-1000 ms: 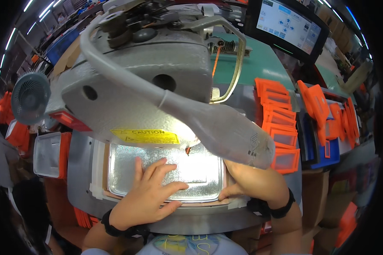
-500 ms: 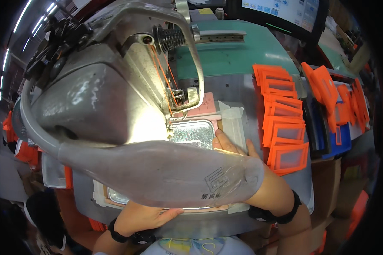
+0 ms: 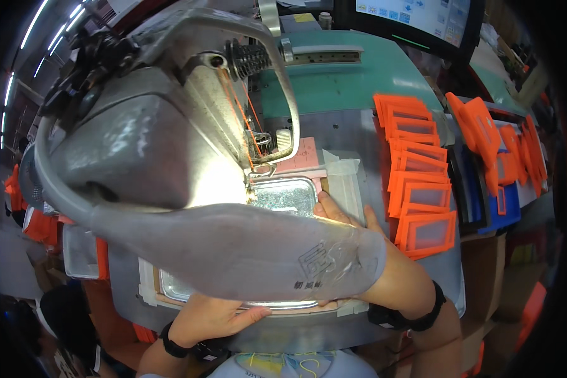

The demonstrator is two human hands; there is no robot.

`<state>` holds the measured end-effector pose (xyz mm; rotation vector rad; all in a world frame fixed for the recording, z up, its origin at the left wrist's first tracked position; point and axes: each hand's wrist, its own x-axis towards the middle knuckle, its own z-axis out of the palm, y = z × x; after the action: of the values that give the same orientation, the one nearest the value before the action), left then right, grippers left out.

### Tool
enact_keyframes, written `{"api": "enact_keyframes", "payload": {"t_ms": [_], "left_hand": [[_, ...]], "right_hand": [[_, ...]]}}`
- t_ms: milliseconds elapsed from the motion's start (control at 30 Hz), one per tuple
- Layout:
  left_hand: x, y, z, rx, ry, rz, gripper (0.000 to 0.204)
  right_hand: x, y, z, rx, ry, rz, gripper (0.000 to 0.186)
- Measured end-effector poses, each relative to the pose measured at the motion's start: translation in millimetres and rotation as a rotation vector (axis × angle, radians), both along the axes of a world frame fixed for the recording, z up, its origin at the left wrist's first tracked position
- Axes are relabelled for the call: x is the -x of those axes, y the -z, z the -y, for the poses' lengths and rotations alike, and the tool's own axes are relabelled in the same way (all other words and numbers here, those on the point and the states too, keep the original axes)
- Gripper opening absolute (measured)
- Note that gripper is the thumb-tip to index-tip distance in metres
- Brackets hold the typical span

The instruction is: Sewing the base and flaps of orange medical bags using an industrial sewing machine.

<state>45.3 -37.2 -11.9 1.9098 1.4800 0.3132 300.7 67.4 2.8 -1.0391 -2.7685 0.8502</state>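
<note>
- Grey metal fills the upper left and centre of the frame: the head of an industrial sewing machine (image 3: 151, 145), with a broad curved guard (image 3: 233, 249) sweeping across the middle and hiding much of the work under it.
- Below the guard lies a shiny metal clamp plate (image 3: 283, 196), rectangular with rounded corners; its upper right corner shows in the centre of the frame and its lower edge shows at the lower centre.
- The plate sits on a pink and white template (image 3: 341, 183), part of which sticks out to the right of the needle area.
- Orange thread (image 3: 236, 113) runs down the machine head toward the needle, just above the plate's corner.
- The right hand (image 3: 343, 217) lies flat at the plate's right edge, fingers stretched out together and pressing down on plate and template; the guard covers part of it.
- The left hand (image 3: 211, 318), at lower centre, rests flat on the plate's lower edge with fingers extended toward the right, holding nothing.
- Both wrists wear dark bands.
- Stacks of orange frames (image 3: 422, 189) with clear windows lie at the right, beside the right forearm, and more are further right over a blue bin (image 3: 501, 211).
- A screen (image 3: 422, 16) stands at the upper right, behind a green table surface (image 3: 359, 82).
</note>
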Motion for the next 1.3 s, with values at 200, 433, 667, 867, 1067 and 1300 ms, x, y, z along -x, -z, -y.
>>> {"api": "enact_keyframes", "payload": {"t_ms": [200,433,667,867,1067,1300], "left_hand": [[1,0,3,-0.286,-0.046,-0.019,0.030],[48,5,31,-0.608,-0.654,-0.265,0.035],[83,9,53,-0.313,-0.756,-0.209,0.037],[75,10,48,-0.488,-0.725,-0.313,0.023],[85,15,49,-0.495,-0.742,-0.086,0.010],[86,15,48,-0.445,-0.774,0.012,0.012]], "right_hand": [[1,7,1,0.074,-0.011,0.013,0.112],[3,8,-1,0.048,-0.012,0.105,0.117],[9,-2,0,-0.062,-0.076,0.092,0.121],[8,15,-4,-0.009,0.006,-0.081,0.106],[16,11,7,-0.017,0.084,-0.044,0.095],[22,10,17,-0.062,0.161,0.014,0.089]]}}
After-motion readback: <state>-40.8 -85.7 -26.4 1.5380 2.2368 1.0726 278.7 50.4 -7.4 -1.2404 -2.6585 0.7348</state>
